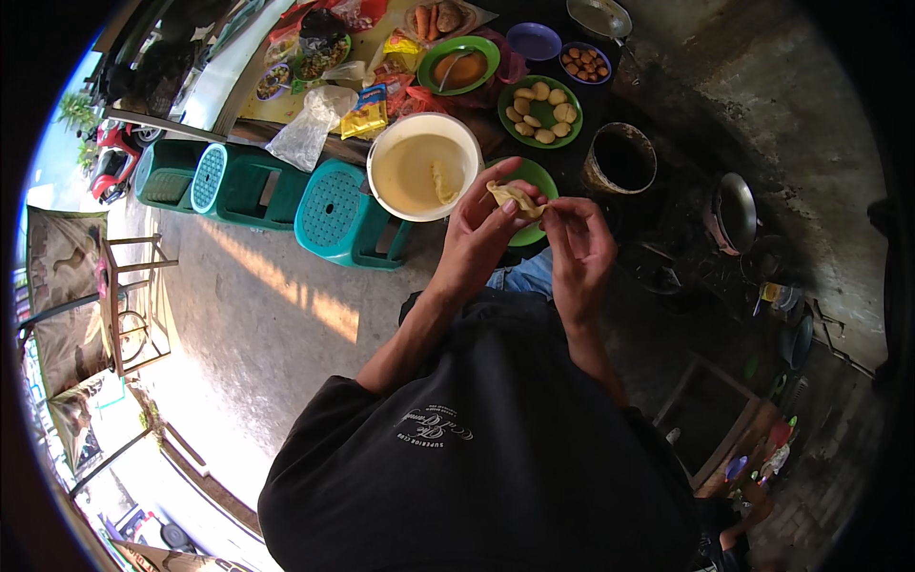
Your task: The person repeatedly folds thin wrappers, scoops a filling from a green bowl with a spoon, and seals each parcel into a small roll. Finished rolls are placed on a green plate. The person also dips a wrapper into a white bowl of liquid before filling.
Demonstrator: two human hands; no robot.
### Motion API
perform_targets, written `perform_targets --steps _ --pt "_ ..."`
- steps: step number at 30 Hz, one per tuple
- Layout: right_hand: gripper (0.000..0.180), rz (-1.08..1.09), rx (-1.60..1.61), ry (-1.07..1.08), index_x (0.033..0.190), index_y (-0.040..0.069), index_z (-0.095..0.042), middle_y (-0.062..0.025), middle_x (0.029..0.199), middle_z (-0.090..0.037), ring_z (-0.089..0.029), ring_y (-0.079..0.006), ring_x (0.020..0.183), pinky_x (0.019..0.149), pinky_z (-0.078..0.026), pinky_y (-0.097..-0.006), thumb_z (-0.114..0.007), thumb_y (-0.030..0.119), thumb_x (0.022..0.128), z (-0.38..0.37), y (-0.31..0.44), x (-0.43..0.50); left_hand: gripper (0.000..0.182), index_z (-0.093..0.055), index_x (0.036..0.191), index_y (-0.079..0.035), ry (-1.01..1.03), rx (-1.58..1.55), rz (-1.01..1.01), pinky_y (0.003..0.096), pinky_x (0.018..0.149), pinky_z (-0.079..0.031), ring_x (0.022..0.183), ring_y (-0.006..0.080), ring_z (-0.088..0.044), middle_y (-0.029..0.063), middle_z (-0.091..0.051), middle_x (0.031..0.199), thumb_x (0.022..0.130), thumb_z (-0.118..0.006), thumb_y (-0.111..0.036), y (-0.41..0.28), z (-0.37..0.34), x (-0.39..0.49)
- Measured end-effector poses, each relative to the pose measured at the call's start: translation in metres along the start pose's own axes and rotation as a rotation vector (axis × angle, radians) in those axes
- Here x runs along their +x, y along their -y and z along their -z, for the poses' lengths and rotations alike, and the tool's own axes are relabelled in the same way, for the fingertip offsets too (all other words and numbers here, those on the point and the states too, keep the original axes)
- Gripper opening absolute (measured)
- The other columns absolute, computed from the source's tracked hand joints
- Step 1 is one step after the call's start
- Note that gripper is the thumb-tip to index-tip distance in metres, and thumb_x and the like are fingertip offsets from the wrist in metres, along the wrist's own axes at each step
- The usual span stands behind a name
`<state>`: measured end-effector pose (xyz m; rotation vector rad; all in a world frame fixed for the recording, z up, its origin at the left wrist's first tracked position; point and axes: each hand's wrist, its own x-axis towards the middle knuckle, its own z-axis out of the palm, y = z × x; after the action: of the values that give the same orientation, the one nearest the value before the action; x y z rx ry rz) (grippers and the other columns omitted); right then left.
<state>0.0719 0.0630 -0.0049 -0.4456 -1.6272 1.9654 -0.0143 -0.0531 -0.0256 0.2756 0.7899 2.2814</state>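
A folded dough dumpling (516,199) with a pleated edge is pinched between both hands in front of my chest. My left hand (486,214) supports it with thumb and fingers. At its right tip, the thumb and fingertips of my right hand (580,229) grip the edge. Below the hands is a green plate (537,171), partly hidden by them. Just left of it stands a white tub (377,187) with a pale mixture and a piece of dough (441,183) inside. Beyond the hands, a green plate (506,129) carries several round dough pieces (541,91).
A green bowl (423,71) with orange liquid and a spoon stands at the back. Several teal plastic stools (329,207) line the left. On the right are a dark-stained pot (593,171) and a wok (736,207). Part of another person (747,511) shows at lower right.
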Motion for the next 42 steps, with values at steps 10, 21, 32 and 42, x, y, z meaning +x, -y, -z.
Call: perform_targets --steps 10,21,32,42 --pt "0.015 0.069 0.012 0.052 0.11 -0.002 -0.07 -0.0069 0.108 -0.069 -0.066 -0.0141 0.107 0.098 -0.052 -0.0293 -0.076 -0.001 0.096 0.003 0.001 0.006 0.023 -0.062 0.121 0.001 -0.012 0.347 -0.142 0.0344 0.103 -0.055 0.117 0.0197 -0.067 0.0124 -0.066 0.123 0.1 -0.071 -0.001 -0.008 -0.005 -0.002" --pt "0.013 0.019 -0.099 0.038 0.109 -0.003 -0.071 -0.006 0.105 -0.07 -0.067 -0.0109 0.099 0.09 -0.055 -0.0262 -0.075 -0.003 0.096 0.011 -0.005 0.008 0.018 -0.073 0.111 -0.001 0.092 1.029 -0.379 0.0334 0.086 -0.062 0.106 0.0221 -0.072 0.0122 -0.067 0.117 0.094 -0.074 0.002 -0.016 0.001 0.003" --pt "0.017 -0.119 0.124 0.065 0.117 -0.005 -0.069 -0.0116 0.119 -0.073 -0.069 -0.0143 0.109 0.096 -0.056 -0.0272 -0.069 -0.002 0.1 0.015 -0.003 0.001 0.017 -0.067 0.112 0.003 0.077 1.001 -0.249 0.0352 0.09 -0.064 0.109 0.0232 -0.073 0.0122 -0.068 0.115 0.096 -0.071 0.001 -0.025 -0.004 0.006" --pt "0.03 -0.035 0.131 0.195 0.123 -0.003 -0.066 -0.0064 0.106 -0.069 -0.067 -0.0116 0.103 0.093 -0.054 -0.0258 -0.074 -0.006 0.094 0.022 -0.009 0.012 0.024 -0.061 0.122 0.003 0.142 0.944 -0.092 0.0366 0.097 -0.06 0.118 0.0226 -0.07 0.0134 -0.07 0.12 0.1 -0.069 -0.003 -0.037 -0.006 0.001"
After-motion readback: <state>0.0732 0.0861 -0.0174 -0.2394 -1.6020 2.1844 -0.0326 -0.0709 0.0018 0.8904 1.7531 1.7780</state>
